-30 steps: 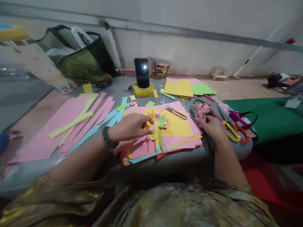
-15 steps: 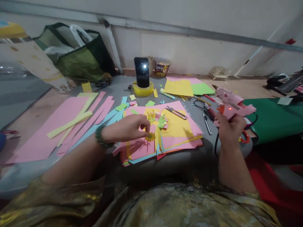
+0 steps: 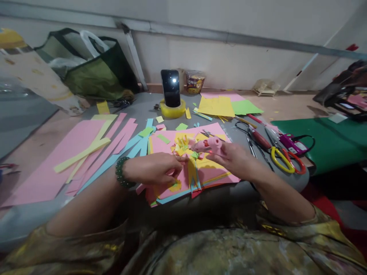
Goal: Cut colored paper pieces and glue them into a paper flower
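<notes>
My right hand (image 3: 235, 158) is wrapped round a pink hot glue gun (image 3: 209, 145), its nozzle over a ring of cut-paper flowers (image 3: 183, 143). Close by on the left is my left hand (image 3: 160, 168), a green bead bracelet at its wrist. Its index finger reaches to the ring's near left side, while the thumb and other fingers are curled down at a small yellow paper flower (image 3: 175, 186) with a green centre. Yellow and blue paper tails (image 3: 193, 173) hang from the ring. Beneath everything lies a stack of coloured paper (image 3: 223, 173), pink on top.
Pink sheets and paper strips (image 3: 94, 147) spread over the left side. A phone (image 3: 171, 88) stands in a yellow tape roll (image 3: 172, 110) at the back. Thread snips (image 3: 208, 133) lie behind the glue gun. To the right are yellow-and-red-handled scissors (image 3: 282, 160) and a purple device (image 3: 294, 145).
My right hand has brought the glue gun from the right side in over the paper ring. My left hand has shifted slightly, with the yellow flower now lower and nearer me.
</notes>
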A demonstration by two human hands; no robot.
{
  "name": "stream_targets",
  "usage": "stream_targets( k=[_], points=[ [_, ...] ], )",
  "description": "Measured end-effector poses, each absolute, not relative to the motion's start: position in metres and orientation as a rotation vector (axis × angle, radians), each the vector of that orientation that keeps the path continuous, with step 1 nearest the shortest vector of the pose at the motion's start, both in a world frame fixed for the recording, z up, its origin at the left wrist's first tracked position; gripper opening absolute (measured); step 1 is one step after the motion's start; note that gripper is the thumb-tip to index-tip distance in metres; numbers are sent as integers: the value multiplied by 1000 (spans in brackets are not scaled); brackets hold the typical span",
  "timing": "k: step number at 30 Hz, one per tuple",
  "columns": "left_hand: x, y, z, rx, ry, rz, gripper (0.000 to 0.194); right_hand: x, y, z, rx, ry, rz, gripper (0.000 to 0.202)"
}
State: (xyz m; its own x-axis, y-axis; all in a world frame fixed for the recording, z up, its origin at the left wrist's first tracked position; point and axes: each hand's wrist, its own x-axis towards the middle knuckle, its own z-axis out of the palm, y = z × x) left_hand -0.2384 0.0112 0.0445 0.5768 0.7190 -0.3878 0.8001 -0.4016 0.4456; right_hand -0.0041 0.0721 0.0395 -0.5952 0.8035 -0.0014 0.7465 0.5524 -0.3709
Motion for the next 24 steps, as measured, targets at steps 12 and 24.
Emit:
stream_targets(
  k=[12,24],
  points=[
    [-236,10,46,2136,1140,-68,12,-9,82,33,-1266,-2761,493,34],
    [-234,11,47,2117,1159,-61,12,-14,79,42,-1345,-2823,388,35]
  ],
)
